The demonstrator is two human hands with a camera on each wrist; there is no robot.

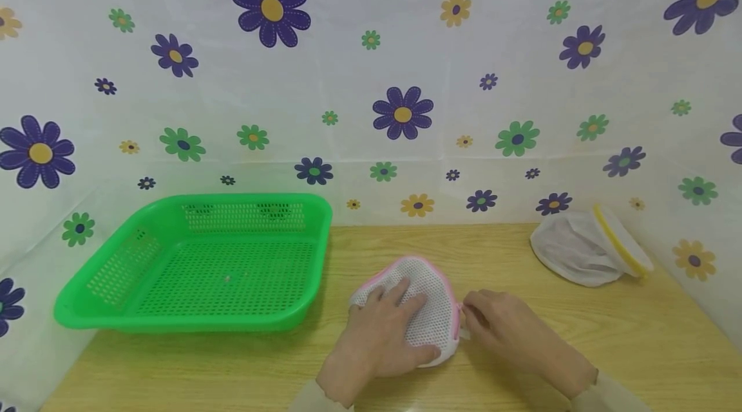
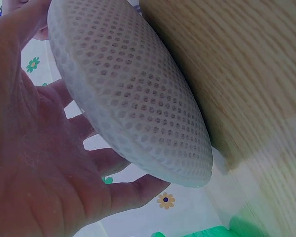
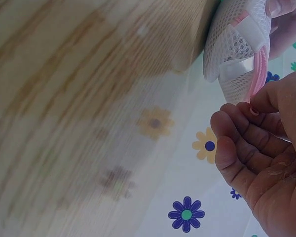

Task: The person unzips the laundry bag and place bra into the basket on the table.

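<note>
Nearest the viewer, two pale sleeves (image 1: 608, 397) reach in over a wood-grain table (image 1: 498, 389). The left hand (image 1: 382, 331) lies over a white mesh bag (image 1: 435, 309) with its fingers spread and its thumb near the lower edge; it presses on the bag rather than closing round it. The right hand (image 1: 510, 328), just beside the bag, pinches a small pink pull (image 3: 254, 111) between thumb and forefinger, its other fingers curled in toward the palm.

The bag rests on the table in front of the person, domed, with pink trim (image 1: 455, 322) along its edge; whether anything is inside cannot be told through the mesh. The step in hand seems to be working the pull while the other palm steadies the bag. How far the fastening stands open or closed is not clear. The next move appears to call for a firm pinch, a pull in line with the trim, and enough pressure to stop the bag sliding.

Farther off to the left stands a green perforated basket (image 1: 191, 324). To the far right lies a white netted piece with a yellow rim (image 1: 616, 241), close to the flowered backdrop (image 1: 348, 71).
</note>
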